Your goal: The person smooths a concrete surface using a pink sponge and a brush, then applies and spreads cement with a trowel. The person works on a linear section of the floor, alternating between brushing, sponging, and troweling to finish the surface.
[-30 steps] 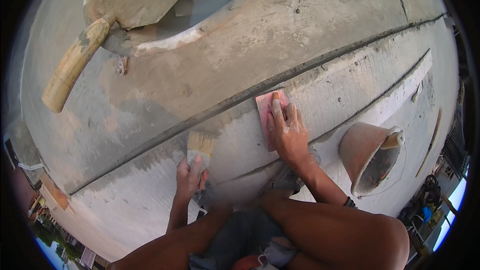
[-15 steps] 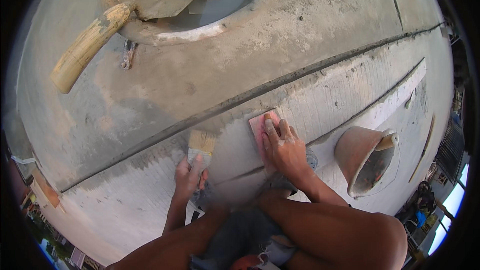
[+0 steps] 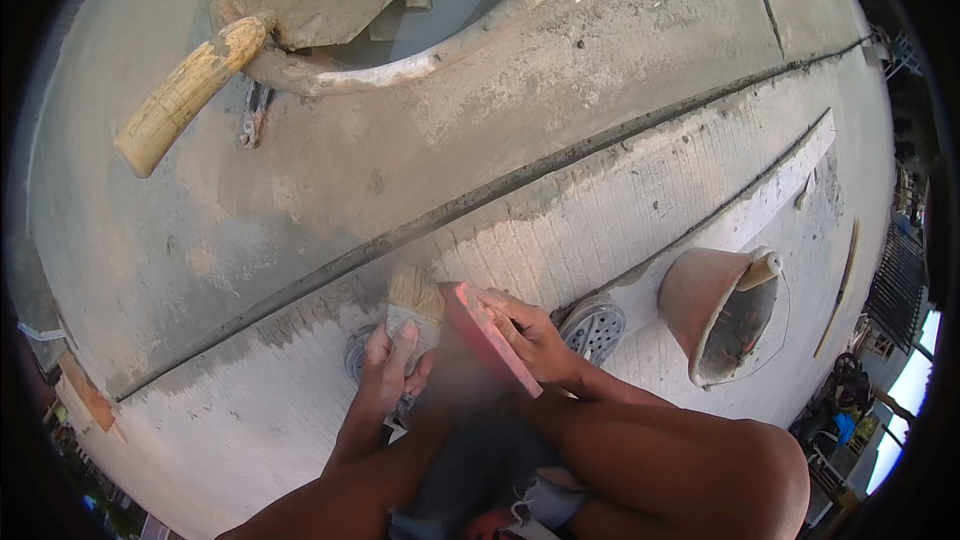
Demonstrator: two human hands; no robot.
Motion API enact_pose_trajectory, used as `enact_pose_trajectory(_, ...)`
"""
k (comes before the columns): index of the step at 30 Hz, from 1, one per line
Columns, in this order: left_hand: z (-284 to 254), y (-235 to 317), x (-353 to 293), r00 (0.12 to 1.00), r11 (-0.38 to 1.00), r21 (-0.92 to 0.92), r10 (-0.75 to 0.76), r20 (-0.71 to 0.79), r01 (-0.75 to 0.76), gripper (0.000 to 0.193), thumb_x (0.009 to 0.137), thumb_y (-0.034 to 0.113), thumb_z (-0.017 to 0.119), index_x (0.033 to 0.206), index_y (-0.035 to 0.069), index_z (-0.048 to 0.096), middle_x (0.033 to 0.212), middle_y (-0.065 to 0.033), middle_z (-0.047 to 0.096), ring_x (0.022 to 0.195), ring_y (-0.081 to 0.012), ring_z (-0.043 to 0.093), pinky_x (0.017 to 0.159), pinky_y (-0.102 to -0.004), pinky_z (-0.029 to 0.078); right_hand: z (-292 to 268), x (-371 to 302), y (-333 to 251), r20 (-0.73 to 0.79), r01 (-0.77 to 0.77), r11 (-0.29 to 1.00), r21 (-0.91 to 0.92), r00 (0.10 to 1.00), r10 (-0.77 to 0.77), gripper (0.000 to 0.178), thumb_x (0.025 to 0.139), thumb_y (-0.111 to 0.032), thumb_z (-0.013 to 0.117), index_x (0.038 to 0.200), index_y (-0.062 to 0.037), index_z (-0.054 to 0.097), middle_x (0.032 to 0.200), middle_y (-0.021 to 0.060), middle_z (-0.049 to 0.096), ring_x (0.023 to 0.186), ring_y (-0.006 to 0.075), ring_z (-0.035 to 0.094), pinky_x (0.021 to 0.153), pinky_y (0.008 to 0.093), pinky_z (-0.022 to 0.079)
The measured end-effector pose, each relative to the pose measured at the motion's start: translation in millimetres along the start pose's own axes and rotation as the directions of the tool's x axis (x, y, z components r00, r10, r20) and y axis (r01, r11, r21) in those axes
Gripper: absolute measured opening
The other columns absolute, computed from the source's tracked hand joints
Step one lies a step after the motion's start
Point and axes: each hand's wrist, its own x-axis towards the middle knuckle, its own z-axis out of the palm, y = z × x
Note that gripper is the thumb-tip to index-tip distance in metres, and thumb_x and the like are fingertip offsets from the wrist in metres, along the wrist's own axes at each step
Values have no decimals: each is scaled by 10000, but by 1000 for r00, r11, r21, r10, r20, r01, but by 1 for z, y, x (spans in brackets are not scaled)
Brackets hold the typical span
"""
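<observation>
My left hand [image 3: 388, 368] grips a flat paintbrush [image 3: 413, 290] by its lower end, with its pale bristles pointing away from me. Close to the bristles, my right hand [image 3: 535, 338] holds a flat reddish float [image 3: 482, 335], tipped up on edge and raised off the concrete. Its working face is turned toward the brush, and my right fingers are behind it, so its handle, if any, is hidden. Whether the bristles touch the float I cannot tell. Below both tools lies a pale, ribbed concrete strip [image 3: 560, 240], damp and darker along parts of its edge.
A round basin [image 3: 400, 68] of cloudy water stands at the far left, holding a trowel [image 3: 340, 12] whose thick wooden handle [image 3: 190, 95] juts over the rim. To my right a dirty bucket [image 3: 690, 290] leans over. My grey perforated shoe [image 3: 597, 325] is beside my right hand.
My right hand has lifted the float off the concrete, moved it left toward the brush and turned it on edge. The brush has shifted slightly right.
</observation>
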Motion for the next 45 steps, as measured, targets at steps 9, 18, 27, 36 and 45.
enact_pose_trajectory(9,-11,-22,5,1000,994,-106,19,24,-16,440,1089,490,464,1202,65,484,610,-60,531,359,-83,362,352,-268,337,-11,4,-2,127,-146,962,232,985,119,415,1116,-270,508,1410,12,588,1312,115,691,1179,153,620,999,312,499)
enact_pose_trajectory(18,-45,-44,18,984,984,-120,-116,133,132,433,1094,477,476,1125,45,502,626,-58,536,369,-60,333,360,-242,317,-163,104,-130,-60,-155,427,-891,972,227,305,1001,-258,690,1222,-62,765,1061,97,789,885,161,739,835,315,588)
enact_pose_trajectory(27,-52,-39,17,985,990,-103,-85,149,101,463,1085,509,476,1091,49,527,596,-49,518,371,-59,327,345,-241,279,-186,176,-123,243,31,433,-901,863,443,246,937,-238,769,1121,-77,795,960,77,808,785,96,682,716,289,542)
enact_pose_trajectory(36,-49,-41,15,992,993,-114,-26,119,40,490,1109,492,418,1132,14,525,564,-49,496,331,-48,318,305,-225,302,-165,202,-109,277,128,291,-948,778,564,200,919,-215,759,1036,-60,806,828,57,789,713,85,630,665,302,507)
enact_pose_trajectory(45,-44,-38,16,995,994,-99,-41,93,50,479,1113,481,415,1109,16,531,559,-47,490,332,-46,316,307,-223,290,-161,200,-93,405,127,547,-827,809,426,187,932,-216,733,967,-48,807,751,27,752,660,101,582,635,328,478)
